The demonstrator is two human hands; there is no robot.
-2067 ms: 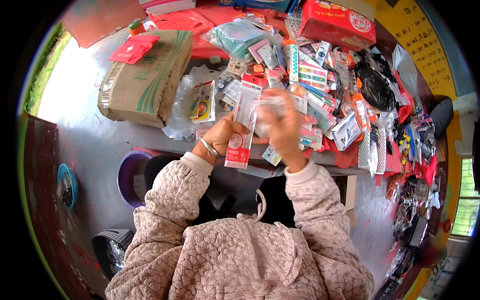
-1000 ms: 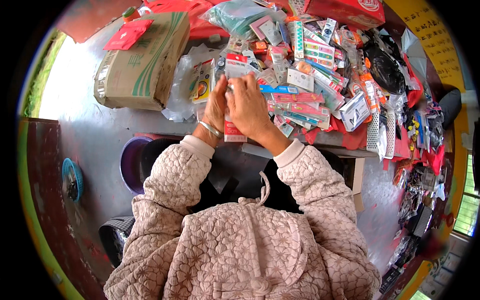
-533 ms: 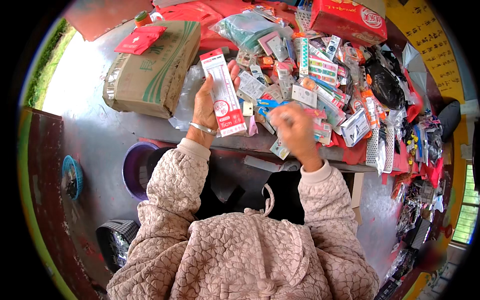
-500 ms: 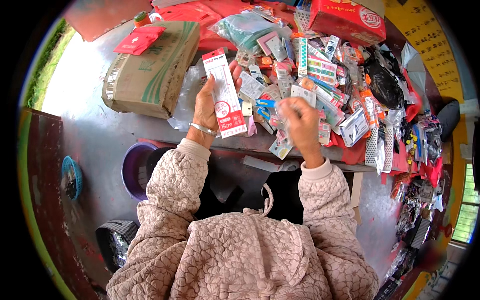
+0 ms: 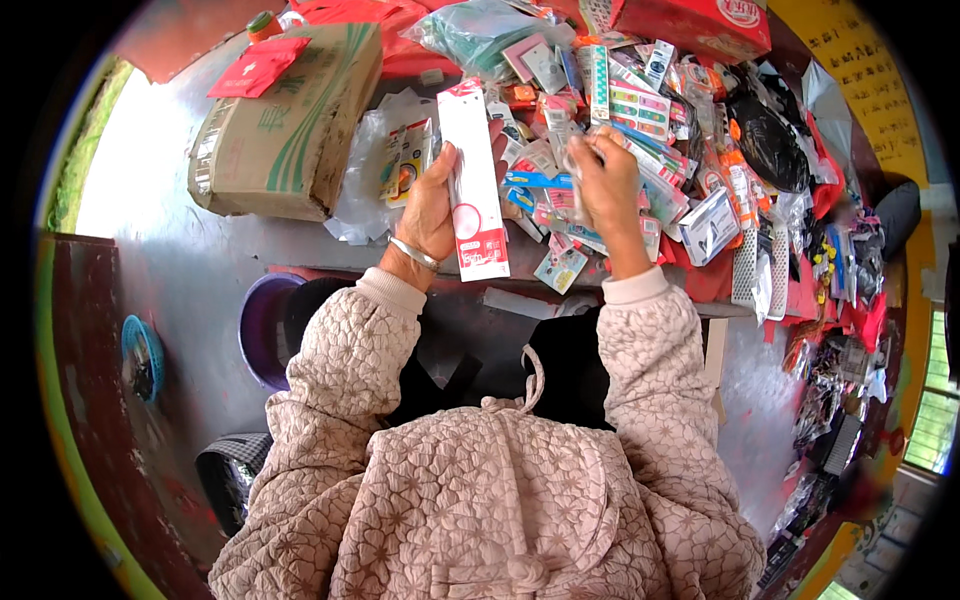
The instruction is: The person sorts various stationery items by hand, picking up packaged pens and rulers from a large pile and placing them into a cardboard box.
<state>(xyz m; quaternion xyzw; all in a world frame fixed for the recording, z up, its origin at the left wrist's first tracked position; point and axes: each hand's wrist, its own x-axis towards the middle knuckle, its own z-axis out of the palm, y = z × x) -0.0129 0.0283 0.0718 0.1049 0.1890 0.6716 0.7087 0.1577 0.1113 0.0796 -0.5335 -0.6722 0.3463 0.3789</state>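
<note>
Our left hand (image 5: 432, 205) holds a long white-and-red packet (image 5: 474, 180) upright; our right hand (image 5: 607, 185) grips a small clear packet (image 5: 578, 150) above the crowded counter (image 5: 300, 240).

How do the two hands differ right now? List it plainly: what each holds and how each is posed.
The left hand grips a long white card packet with a red foot, held up off the table; the right hand pinches a small clear-wrapped item among the heap of packets. The left wrist wears a silver bangle; the right wrist is bare. Both come out of quilted pink sleeves.
</note>
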